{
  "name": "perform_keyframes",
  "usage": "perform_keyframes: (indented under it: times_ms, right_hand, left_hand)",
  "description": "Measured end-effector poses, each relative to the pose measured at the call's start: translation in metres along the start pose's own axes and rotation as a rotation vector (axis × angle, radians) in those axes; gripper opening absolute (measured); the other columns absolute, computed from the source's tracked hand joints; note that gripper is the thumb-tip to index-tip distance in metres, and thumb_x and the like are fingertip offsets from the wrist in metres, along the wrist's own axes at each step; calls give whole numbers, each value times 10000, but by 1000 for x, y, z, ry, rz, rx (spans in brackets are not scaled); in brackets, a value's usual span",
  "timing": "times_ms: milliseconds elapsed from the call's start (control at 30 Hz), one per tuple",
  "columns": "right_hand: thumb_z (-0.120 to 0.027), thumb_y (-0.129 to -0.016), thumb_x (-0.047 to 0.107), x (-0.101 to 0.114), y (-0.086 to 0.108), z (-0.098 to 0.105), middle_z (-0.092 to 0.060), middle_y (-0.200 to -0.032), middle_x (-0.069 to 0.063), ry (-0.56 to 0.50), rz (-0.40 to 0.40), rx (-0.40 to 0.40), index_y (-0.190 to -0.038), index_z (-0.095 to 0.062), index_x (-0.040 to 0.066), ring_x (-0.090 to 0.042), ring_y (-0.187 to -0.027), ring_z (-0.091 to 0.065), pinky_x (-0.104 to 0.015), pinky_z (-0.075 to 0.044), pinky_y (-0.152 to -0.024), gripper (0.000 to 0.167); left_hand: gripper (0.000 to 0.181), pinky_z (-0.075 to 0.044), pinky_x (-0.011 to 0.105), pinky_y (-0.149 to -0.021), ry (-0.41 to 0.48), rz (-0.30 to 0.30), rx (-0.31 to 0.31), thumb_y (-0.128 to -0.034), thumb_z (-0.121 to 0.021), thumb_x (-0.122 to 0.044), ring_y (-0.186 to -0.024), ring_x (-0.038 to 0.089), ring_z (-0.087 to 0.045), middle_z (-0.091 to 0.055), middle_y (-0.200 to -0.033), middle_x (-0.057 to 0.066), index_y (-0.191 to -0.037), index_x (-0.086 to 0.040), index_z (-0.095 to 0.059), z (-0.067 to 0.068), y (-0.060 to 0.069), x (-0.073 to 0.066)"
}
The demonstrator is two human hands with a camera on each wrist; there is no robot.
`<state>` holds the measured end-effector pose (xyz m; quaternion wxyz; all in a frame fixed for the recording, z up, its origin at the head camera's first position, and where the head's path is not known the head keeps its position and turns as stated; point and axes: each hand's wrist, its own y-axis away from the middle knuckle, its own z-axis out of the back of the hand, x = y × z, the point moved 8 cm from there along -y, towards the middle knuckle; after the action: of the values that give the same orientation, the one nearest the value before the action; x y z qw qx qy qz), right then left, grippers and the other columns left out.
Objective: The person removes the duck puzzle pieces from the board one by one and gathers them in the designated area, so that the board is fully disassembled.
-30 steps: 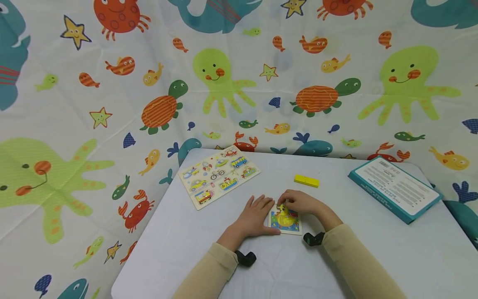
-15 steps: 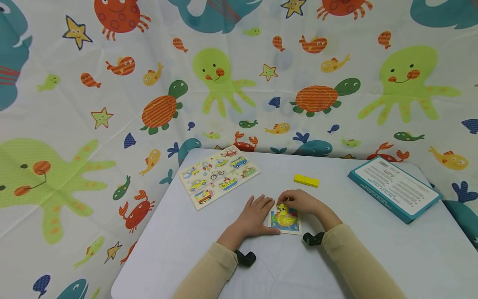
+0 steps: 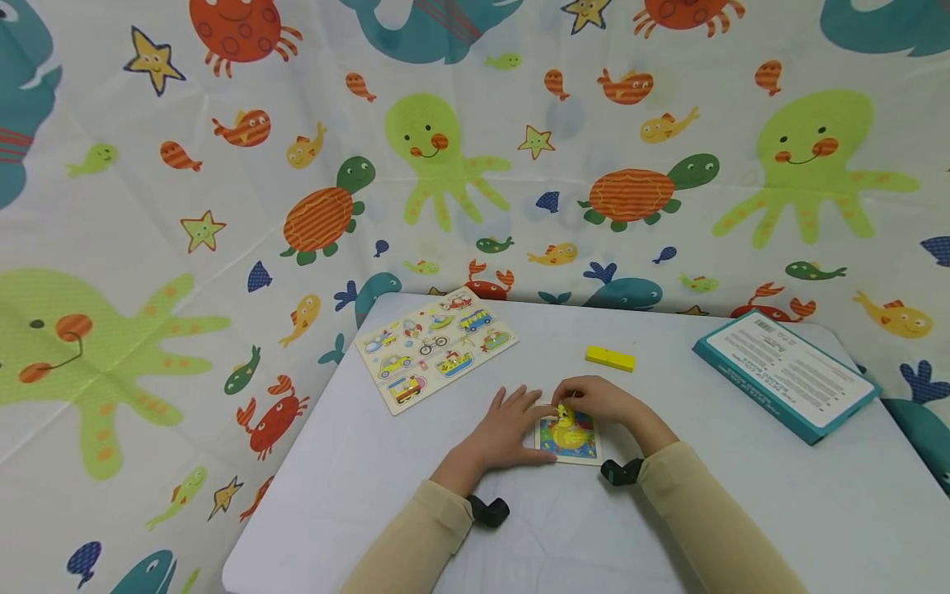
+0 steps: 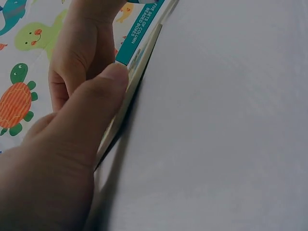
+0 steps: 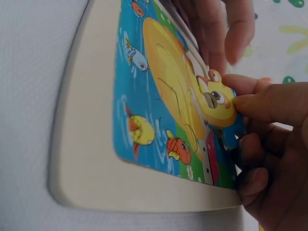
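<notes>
On my head feed, a sea-animal cloth [image 3: 475, 190] fills the space beyond the grip, and a white table [image 3: 319, 495] spreads beneath it. Well to the right of the grip I see a teal box [image 3: 787, 375], white printed face up; to the left and farther off lies a board of vehicle pictures [image 3: 434, 355]. The left hand [image 3: 505, 433], fingers straight and spread, and the right hand [image 3: 604, 402] crowd the duck puzzle [image 5: 101, 173] below the grip, hiding parts of its edges from me; the left thumb touches its near edge. A yellow block [image 3: 610, 358] sits just beyond. Smallest is the duck-head piece [image 5: 219, 103], pinched by the right thumb and fingers over the puzzle's far side.
</notes>
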<state>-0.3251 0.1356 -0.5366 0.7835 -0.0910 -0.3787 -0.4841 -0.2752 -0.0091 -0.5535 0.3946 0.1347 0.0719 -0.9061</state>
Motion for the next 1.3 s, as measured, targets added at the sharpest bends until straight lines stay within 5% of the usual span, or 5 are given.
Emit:
perform_keyframes:
  times_ms: [267, 700, 933, 1300]
  right_hand:
    - [-563, -993, 160, -1, -1, 0, -679, -1052, 84, 17, 15, -1, -987, -701, 291, -157, -936, -555, -369, -471, -891, 191]
    - [-555, -1012, 220, -9, 6, 19, -675, -1098, 65, -19, -19, -69, -1072, -689, 293, -172, -986, -567, -426, -499, -957, 164]
    - [-575, -1004, 264, -16, 21, 43, -636, -1049, 6, -37, -48, -104, -1093, -664, 227, -196, -929, -557, -339, -495, -834, 131]
    - [-604, -985, 286, -57, 54, 70, -615, -972, -42, -92, -134, -106, -1038, -638, 161, -230, -901, -540, -330, -473, -736, 140]
  left_hand:
    - [647, -116, 673, -1180, -119, -87, 29, -842, -343, -845, -1531, 341, -154, -229, -1648, 15, -1444, -625, -252, -4, 2, -8]
    - [641, -98, 668, -1187, -106, -61, 58, -847, -362, -836, -1538, 331, -129, -223, -1650, 3, -1444, -622, -274, -5, 2, -9]
    - [642, -82, 648, -1198, -98, -42, 66, -847, -383, -831, -1543, 315, -112, -218, -1651, -2, -1445, -623, -271, -5, 2, -8]
    - [632, -67, 632, -1208, -75, -33, 63, -844, -416, -821, -1544, 305, -113, -217, -1651, -10, -1433, -631, -284, -4, 3, -7]
